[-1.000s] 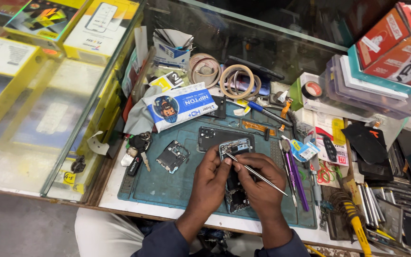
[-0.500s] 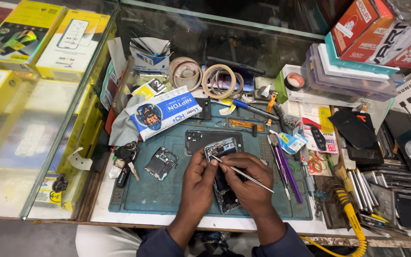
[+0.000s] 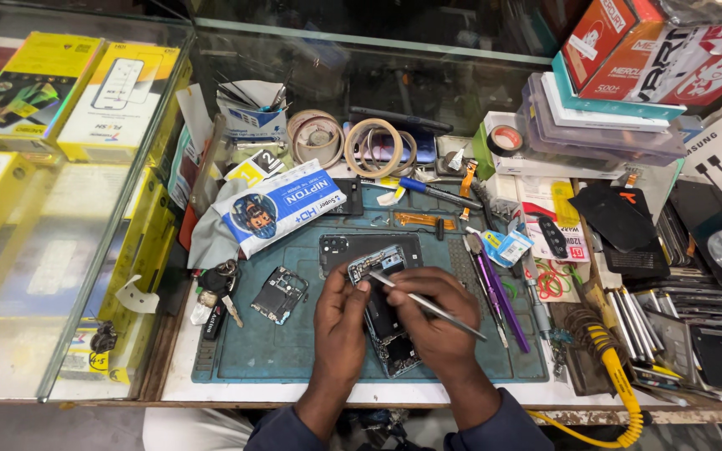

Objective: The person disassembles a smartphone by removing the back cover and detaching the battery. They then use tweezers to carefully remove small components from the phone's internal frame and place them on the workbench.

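Observation:
An opened phone point(image 3: 382, 313) with its insides showing lies tilted on the teal work mat point(image 3: 294, 351). My left hand point(image 3: 340, 321) grips its left side, the thumb near the top end. Metal tweezers point(image 3: 428, 305) sit in my right hand point(image 3: 432, 321), their tips touching the phone's upper part near the camera area. A dark back cover point(image 3: 340, 248) lies just beyond the phone. A small circuit board point(image 3: 277, 294) rests on the mat to the left.
A blue and white packet point(image 3: 277, 205) lies on a grey cloth at the mat's back left. Tape rolls point(image 3: 373, 146), purple tools point(image 3: 503, 296), a yellow-handled soldering iron point(image 3: 607, 347), stacked boxes point(image 3: 612, 100) and a glass case point(image 3: 60, 209) surround the mat.
The view has shifted a little, and the bench sits lower in the frame. My hands stay on the phone, with the tweezers still at its upper part.

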